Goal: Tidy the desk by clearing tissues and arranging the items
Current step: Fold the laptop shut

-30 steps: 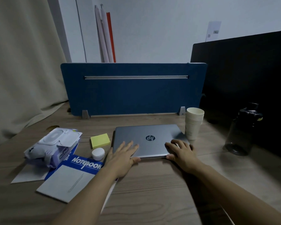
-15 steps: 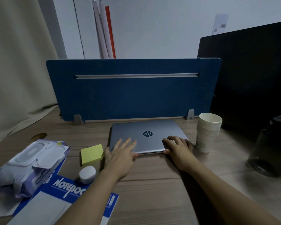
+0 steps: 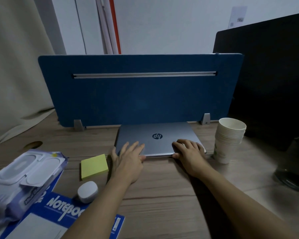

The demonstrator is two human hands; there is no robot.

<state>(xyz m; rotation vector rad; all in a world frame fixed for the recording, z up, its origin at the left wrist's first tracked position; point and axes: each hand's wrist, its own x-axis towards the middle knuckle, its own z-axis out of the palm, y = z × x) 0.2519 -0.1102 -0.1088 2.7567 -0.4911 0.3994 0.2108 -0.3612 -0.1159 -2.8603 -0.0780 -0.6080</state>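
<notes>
A closed silver laptop (image 3: 155,133) lies flat on the wooden desk (image 3: 162,195), its far edge against the blue divider panel (image 3: 138,100). My left hand (image 3: 128,157) rests on its near left corner, fingers spread on the lid and thumb at the front edge. At the near right corner my right hand (image 3: 188,150) holds the same way. A yellow sticky-note pad (image 3: 94,166) lies left of the laptop. Nearer me sits a small white case (image 3: 87,191), a blue notebook (image 3: 59,214) and a pack of wet wipes (image 3: 24,178).
A stack of paper cups (image 3: 229,140) stands just right of the laptop. A dark bottle (image 3: 295,166) stands at the right edge before a black panel (image 3: 269,80). A beige curtain (image 3: 16,66) hangs on the left. A cable hole (image 3: 33,145) is in the desk.
Both hands have pushed the laptop away from me until it reaches the blue divider. My view has moved forward, so the other items appear nearer.
</notes>
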